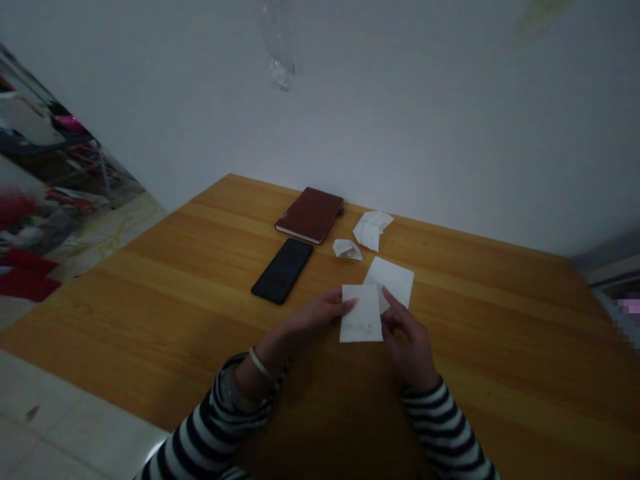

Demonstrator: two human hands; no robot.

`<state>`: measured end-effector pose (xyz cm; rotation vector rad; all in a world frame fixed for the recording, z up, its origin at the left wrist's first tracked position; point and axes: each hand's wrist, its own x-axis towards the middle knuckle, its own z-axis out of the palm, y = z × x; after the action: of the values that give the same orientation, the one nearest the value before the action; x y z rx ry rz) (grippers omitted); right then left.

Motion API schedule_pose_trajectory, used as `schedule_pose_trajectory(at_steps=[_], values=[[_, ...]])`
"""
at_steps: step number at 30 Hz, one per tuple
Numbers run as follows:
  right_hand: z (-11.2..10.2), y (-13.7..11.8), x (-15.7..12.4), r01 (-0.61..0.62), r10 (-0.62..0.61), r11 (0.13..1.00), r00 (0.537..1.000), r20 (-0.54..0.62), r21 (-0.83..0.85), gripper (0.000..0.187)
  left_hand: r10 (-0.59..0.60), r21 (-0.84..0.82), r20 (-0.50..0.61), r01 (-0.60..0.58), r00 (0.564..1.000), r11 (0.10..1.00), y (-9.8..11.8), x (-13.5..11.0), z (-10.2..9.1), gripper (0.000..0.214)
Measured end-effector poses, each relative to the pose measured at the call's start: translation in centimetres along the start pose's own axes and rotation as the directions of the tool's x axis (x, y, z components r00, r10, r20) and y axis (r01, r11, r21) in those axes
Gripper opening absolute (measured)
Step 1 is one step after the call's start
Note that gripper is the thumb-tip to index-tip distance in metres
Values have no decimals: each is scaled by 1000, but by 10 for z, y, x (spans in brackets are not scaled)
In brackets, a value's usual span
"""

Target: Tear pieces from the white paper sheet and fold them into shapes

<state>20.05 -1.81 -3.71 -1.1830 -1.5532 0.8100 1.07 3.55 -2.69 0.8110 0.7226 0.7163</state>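
Note:
A small white paper slip (364, 321), with faint print near its lower edge, is held up above the table. My left hand (320, 312) grips its left side, the thumb lying across the front. At the right edge, my right hand (411, 343) has its fingers closed around the slip's side, with the index finger reaching up along it; the exact contact is partly hidden. Just behind, another white sheet (395, 277) lies on the table, partly covered by the slip and my right fingers.
A black phone (283, 271) lies on the wooden table (190, 280) to the left. Behind it is a brown notebook (311, 213). A folded paper piece (347, 249) and a creased paper (372, 228) lie near the wall (425, 120). Clutter fills the far left floor.

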Motion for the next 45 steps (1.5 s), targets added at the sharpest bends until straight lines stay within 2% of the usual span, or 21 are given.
schedule_pose_trajectory(at_steps=[2,4,6,8,9,11,14,17,19,22,24,25,26,28,29,31,33,36,38,42,45], values=[[-6,5,2,48,-43,996,997,65,-73,33,46,118,-6,-45,999,992,-3,1,0,42],[-7,9,1,55,-50,991,998,45,-122,30,226,336,-165,-160,960,928,-5,1,2,42],[-7,12,-1,39,-42,988,999,-21,-152,31,490,642,-296,-209,820,738,-3,-1,3,40],[-7,14,-3,19,-31,986,997,-75,-165,31,692,865,-283,-135,664,483,4,-4,1,39],[-7,16,-3,11,-27,986,995,-94,-167,30,742,919,-261,-76,618,386,8,-6,-1,39],[-8,18,-4,1,-20,986,994,-111,-168,29,768,956,-253,30,588,291,15,-7,-8,39],[-8,21,-5,-3,-16,984,994,-106,-175,28,728,947,-302,104,615,305,22,-6,-20,39],[-7,23,-6,-3,-17,983,994,-108,-184,27,702,939,-313,97,640,330,25,-4,-29,40],[-8,25,-6,-4,-17,981,994,-109,-194,26,714,945,-294,79,635,319,26,-3,-31,39],[-8,25,-6,-15,-8,979,994,-110,-203,26,770,964,-219,12,600,264,25,-4,-27,34],[-8,24,-7,-26,4,980,994,-111,-197,26,781,958,-161,-94,603,270,23,-6,-19,35],[-7,24,-7,-31,9,981,993,-116,-190,26,761,935,-145,-165,632,315,21,-8,-14,39],[-7,22,-8,-37,15,984,992,-125,-177,26,714,885,-145,-233,685,403,19,-10,-9,44],[-6,20,-9,-44,25,991,988,-155,-125,26,544,712,-74,-337,836,615,14,-13,0,57],[-5,19,-9,-49,33,995,983,-180,-86,25,457,607,11,-369,889,704,11,-14,4,64],[-4,18,-9,-57,58,998,971,-234,11,22,342,467,191,-391,920,793,6,-13,9,73],[-3,18,-8,-65,91,992,960,-263,106,21,320,451,243,-399,916,799,2,-9,10,62],[-1,19,-6,-104,139,984,958,-253,148,18,372,495,97,-369,923,787,-3,-3,9,32],[-1,20,-4,-125,157,983,953,-258,134,13,385,480,0,-338,923,810,-3,0,8,27],[1,21,-2,-76,113,987,954,-278,141,6,387,402,-90,-322,918,857,-5,0,14,20],[4,19,-3,-42,71,994,954,-291,104,3,394,366,-215,-301,894,881,-10,0,21,25]])
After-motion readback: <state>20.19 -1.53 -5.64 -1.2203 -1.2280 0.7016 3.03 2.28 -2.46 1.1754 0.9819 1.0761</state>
